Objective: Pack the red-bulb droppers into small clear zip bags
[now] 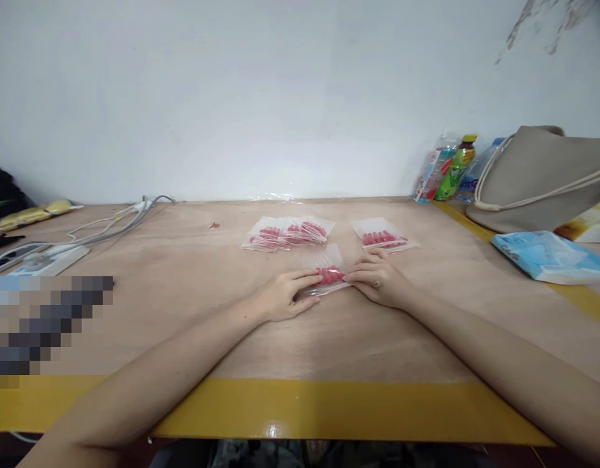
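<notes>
A small clear plastic bag of red pieces (327, 275) lies on the wooden table (192, 305) between my two hands. My left hand (286, 296) pinches its left edge with fingers pressed on it. My right hand (376, 281) pinches its right edge, fingers curled. Behind them lies a pile of similar filled bags (287, 233), and one more filled bag (383, 236) rests just beyond my right hand.
A beige tote bag (538, 179), drink bottles (450, 168) and a blue packet (548, 255) sit at the right. Cables (119, 224) and a white device (36, 259) lie at the left. Yellow tape (300, 409) lines the near table edge.
</notes>
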A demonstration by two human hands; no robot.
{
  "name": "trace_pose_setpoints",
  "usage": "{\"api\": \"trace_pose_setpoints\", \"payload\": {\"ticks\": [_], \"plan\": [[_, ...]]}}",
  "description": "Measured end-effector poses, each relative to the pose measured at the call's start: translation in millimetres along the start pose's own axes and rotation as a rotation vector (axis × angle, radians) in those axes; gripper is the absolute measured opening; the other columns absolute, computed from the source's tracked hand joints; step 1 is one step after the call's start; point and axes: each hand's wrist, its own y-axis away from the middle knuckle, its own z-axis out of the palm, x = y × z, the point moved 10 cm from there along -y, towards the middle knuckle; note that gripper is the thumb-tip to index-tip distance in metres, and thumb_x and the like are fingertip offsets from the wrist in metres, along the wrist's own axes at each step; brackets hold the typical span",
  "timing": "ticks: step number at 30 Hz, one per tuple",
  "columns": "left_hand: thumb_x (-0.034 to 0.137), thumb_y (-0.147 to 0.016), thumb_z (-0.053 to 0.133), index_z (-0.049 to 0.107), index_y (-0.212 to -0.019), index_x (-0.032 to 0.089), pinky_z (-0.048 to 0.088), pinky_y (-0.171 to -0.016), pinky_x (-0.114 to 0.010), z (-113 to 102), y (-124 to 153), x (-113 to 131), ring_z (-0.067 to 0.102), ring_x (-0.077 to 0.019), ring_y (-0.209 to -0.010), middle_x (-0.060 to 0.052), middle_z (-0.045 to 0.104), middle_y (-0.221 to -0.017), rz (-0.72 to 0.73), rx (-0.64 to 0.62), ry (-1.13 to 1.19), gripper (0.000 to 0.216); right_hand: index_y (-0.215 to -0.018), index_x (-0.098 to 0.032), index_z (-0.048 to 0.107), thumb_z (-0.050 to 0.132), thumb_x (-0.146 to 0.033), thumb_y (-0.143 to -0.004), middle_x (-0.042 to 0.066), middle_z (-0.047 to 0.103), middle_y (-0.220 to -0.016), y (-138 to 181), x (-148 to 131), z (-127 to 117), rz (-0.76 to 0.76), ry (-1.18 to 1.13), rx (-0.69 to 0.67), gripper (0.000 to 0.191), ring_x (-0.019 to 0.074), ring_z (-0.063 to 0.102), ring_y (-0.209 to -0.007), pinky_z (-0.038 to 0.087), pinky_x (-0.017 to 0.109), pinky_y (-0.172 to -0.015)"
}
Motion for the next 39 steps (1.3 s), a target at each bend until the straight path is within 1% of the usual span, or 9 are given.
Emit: {"api": "trace_pose_setpoints", "payload": {"ticks": [5,10,17,22,26,29,31,36,39], "plan": [[0.033,-0.084,0.056,0.055,-0.119,0.018,0.049,-0.090,-0.036,-5,3,-4,0.059,-0.0217,-0.104,-0.009,0.059,-0.117,-0.058,0.063,-0.009,0.038,-0.082,-0.021,0.065,0.056,-0.019,-0.082,0.000,0.068,-0.078,-4,-13,-5,-0.076,0.162,0.061,0.009,0.0144,0.055,-0.074,0.033,0.035,-0.079],[0.032,-0.084,0.055,0.054,-0.120,0.019,0.049,-0.089,-0.037,-7,4,-7,0.059,-0.0217,-0.104,-0.009,0.059,-0.118,-0.064,0.079,0.009,0.038,-0.077,-0.020,0.063,0.055,-0.016,-0.083,0.000,0.067,-0.072,-5,-22,-7,-0.125,0.247,0.105,0.012,0.0130,0.053,-0.070,0.033,0.034,-0.077],[0.028,-0.085,0.053,0.055,-0.120,0.018,0.047,-0.093,-0.036,-8,3,-3,0.056,-0.0211,-0.108,-0.010,0.058,-0.119,-0.012,0.086,-0.001,0.036,-0.068,-0.019,0.061,0.048,-0.013,-0.085,0.000,0.062,-0.064,-7,-19,-1,-0.097,0.285,0.048,0.022,0.0118,0.049,-0.067,0.030,0.033,-0.078],[0.029,-0.084,0.055,0.056,-0.116,0.017,0.050,-0.088,-0.034,-8,2,-3,0.060,-0.0205,-0.101,-0.010,0.061,-0.113,-0.029,0.114,-0.036,0.034,-0.071,-0.020,0.063,0.049,-0.017,-0.086,-0.001,0.062,-0.063,-9,-21,-3,-0.079,0.289,0.053,0.020,0.0122,0.049,-0.067,0.029,0.034,-0.079],[0.030,-0.081,0.059,0.060,-0.107,0.016,0.050,-0.086,-0.032,-6,-10,9,0.060,-0.0199,-0.097,-0.009,0.063,-0.106,0.042,0.173,-0.073,0.029,-0.073,-0.019,0.063,0.050,-0.019,-0.085,0.002,0.062,-0.067,-12,-25,2,-0.074,0.289,0.037,0.018,0.0140,0.049,-0.069,0.029,0.033,-0.077],[0.024,-0.085,0.052,0.063,-0.094,0.017,0.050,-0.085,-0.031,2,-21,18,0.060,-0.0178,-0.093,-0.006,0.065,-0.099,0.103,0.191,-0.130,0.015,-0.072,-0.018,0.063,0.049,-0.020,-0.085,0.003,0.061,-0.066,-15,-26,7,-0.049,0.286,0.038,0.020,0.0146,0.048,-0.068,0.029,0.033,-0.076],[0.019,-0.087,0.048,0.063,-0.086,0.017,0.050,-0.082,-0.030,6,-27,21,0.061,-0.0173,-0.088,-0.006,0.066,-0.092,0.130,0.207,-0.196,0.016,-0.071,-0.017,0.063,0.048,-0.020,-0.085,0.003,0.061,-0.066,-16,-26,8,-0.031,0.281,0.051,0.020,0.0148,0.048,-0.068,0.029,0.033,-0.076],[0.017,-0.087,0.046,0.062,-0.082,0.016,0.051,-0.079,-0.031,7,-28,30,0.061,-0.0179,-0.085,-0.006,0.067,-0.090,0.212,0.246,-0.352,0.017,-0.069,-0.017,0.062,0.048,-0.019,-0.084,0.003,0.061,-0.066,-17,-27,8,-0.031,0.276,0.063,0.021,0.0150,0.048,-0.068,0.029,0.033,-0.075],[0.016,-0.088,0.043,0.062,-0.080,0.016,0.051,-0.076,-0.032,7,-27,33,0.061,-0.0178,-0.083,-0.006,0.067,-0.089,0.231,0.238,-0.405,0.020,-0.075,-0.017,0.063,0.048,-0.020,-0.085,0.003,0.062,-0.069,-19,-29,7,-0.034,0.278,0.063,0.019,0.0154,0.049,-0.070,0.029,0.033,-0.075]]}}
